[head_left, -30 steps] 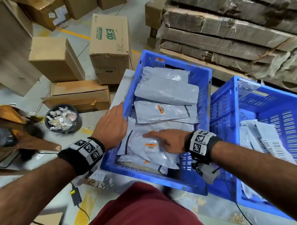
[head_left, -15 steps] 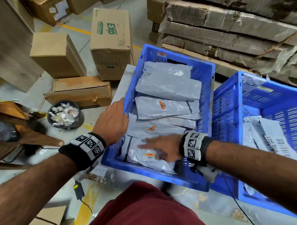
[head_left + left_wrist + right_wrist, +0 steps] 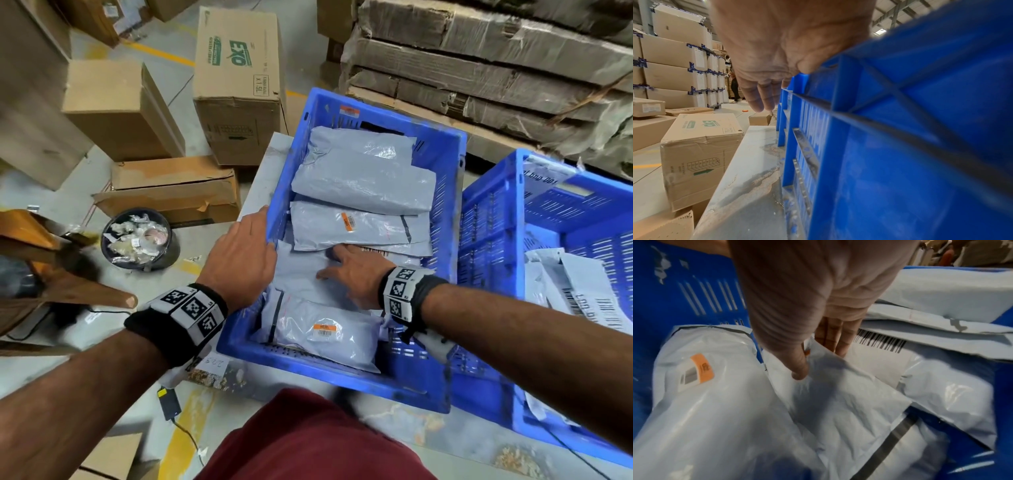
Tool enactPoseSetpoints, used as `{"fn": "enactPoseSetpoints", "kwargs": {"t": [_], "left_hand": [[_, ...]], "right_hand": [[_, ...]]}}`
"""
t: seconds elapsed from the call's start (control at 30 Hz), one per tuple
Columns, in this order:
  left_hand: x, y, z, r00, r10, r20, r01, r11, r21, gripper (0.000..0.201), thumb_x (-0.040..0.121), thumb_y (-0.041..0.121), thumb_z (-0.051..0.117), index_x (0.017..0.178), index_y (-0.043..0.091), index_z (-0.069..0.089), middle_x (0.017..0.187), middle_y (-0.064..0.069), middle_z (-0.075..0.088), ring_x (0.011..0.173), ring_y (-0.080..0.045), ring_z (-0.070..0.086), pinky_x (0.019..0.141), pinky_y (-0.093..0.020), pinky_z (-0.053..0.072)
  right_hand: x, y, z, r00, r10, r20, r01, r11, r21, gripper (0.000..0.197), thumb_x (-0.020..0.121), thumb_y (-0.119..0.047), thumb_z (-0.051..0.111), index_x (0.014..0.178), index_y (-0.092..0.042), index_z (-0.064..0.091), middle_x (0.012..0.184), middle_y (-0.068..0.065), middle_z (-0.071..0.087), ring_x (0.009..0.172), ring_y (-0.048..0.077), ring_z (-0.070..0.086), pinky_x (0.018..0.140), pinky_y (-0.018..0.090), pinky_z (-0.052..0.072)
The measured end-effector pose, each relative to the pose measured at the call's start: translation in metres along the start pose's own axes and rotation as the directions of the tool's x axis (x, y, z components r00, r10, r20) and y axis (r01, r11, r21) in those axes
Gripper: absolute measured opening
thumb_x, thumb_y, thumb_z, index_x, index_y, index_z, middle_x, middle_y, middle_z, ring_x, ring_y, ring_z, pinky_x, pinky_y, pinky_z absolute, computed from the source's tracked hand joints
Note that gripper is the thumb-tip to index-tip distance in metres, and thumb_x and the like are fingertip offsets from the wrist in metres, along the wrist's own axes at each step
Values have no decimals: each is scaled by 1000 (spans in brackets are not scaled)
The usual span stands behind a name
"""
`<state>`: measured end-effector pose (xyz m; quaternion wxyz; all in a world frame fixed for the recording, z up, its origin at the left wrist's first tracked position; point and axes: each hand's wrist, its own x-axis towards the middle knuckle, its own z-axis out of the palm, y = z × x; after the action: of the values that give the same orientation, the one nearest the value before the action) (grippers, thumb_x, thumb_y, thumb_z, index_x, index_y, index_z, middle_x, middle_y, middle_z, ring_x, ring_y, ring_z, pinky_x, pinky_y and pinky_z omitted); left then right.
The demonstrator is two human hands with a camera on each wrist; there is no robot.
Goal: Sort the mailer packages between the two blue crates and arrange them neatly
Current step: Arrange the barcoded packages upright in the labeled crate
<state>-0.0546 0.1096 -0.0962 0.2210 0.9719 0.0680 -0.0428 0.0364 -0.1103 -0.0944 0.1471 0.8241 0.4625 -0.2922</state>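
mailers (image 3: 363,178) fill the left crate (image 3: 373,113) at centre frame, lying in overlapping rows; a few more lie in the right crate (image 3: 548,212) at the right edge. the left hand (image 3: 239,260) rests on the left crate's left rim, fingers relaxed. the right hand (image 3: 356,274) lies inside, fingers straight, pressing a middle mailer (image 3: 838,394). both crates sit on the worktop (image 3: 748,178).
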Motion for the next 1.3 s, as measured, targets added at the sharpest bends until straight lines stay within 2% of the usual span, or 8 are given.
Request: {"fn": "enactPoseSetpoints", "kwargs": {"t": [0.2,0.37,0.57,0.63,0.83,0.97,1.13,1.3], "left_hand": [[-1,2,0,1000,-2,5,2,1000,16,63,96,34,31,153,8,25,127,-12,51,106,-29,51,93,-48,47],[-2,2,-3,1000,6,2,-6,1000,12,62,96,32,32,153,6,27,126,-14,52,106,-31,52,92,-47,46],[-1,2,-2,1000,7,-8,-7,1000,-2,59,99,26,41,153,6,28,130,-15,52,111,-33,52,96,-47,46],[-1,2,-2,1000,5,-6,-5,1000,1,59,99,26,41,153,7,27,130,-16,52,112,-34,52,96,-48,45],[-1,4,-3,1000,-16,1,16,1000,11,61,98,32,35,154,7,28,128,-15,52,110,-34,52,94,-48,45],[-1,4,-3,1000,-20,-4,20,1000,11,60,99,28,39,154,7,28,130,-17,51,111,-35,51,93,-48,44],[-1,4,-2,1000,-14,-5,14,1000,17,59,100,28,40,154,7,27,129,-16,51,110,-34,52,93,-47,44],[-1,2,-2,1000,-2,-12,2,1000,6,58,101,25,44,154,8,28,130,-15,52,107,-33,52,92,-45,44]], "right_hand": [[-6,12,-6,993,-21,-120,50,970,240,54,88,-5,56,134,-34,61,141,-9,47,124,18,53,93,24,42],[-34,36,-19,959,-17,-283,149,880,451,50,85,1,53,116,-33,72,113,-15,54,104,13,58,91,33,51],[-56,45,-24,962,58,-266,162,661,732,60,70,-6,40,108,-40,73,94,18,69,82,37,63,77,48,56],[-56,33,-14,976,13,-218,161,632,758,55,72,-6,46,109,-36,73,91,11,71,78,32,64,76,43,56],[-37,-18,22,986,-164,34,113,801,588,54,87,-7,57,138,-26,58,128,8,59,111,25,60,99,38,47],[-34,-34,19,972,-202,118,144,914,379,64,93,-22,62,152,-30,38,159,8,30,142,27,37,114,36,35],[-40,-10,-3,990,-75,-121,115,923,368,53,92,-36,61,143,-30,48,137,3,47,124,26,52,98,42,48],[-38,23,-14,970,185,-160,-139,955,262,41,93,-29,53,134,-31,54,124,-2,56,114,25,59,78,34,50]]}}
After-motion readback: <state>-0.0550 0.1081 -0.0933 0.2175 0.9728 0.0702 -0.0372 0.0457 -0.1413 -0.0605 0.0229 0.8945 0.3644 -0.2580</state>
